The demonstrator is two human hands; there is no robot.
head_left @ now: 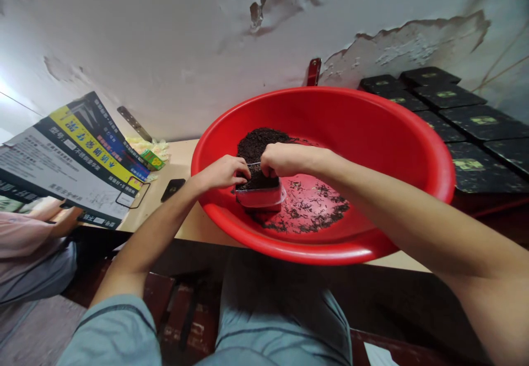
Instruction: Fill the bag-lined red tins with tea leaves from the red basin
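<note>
Because small tub (260, 197) looks filled nearly to rim, tilt or bump could spill dark flakes (257, 181) into red basin (314, 253) holding it. Tub squarish, walls see-through pinkish. Our right hand (281, 159) pinches thin strip (254, 163) above flakes; our left hand (226, 172) near strip's other end, grip unclear. Loose heap (260, 139) beyond.
</note>
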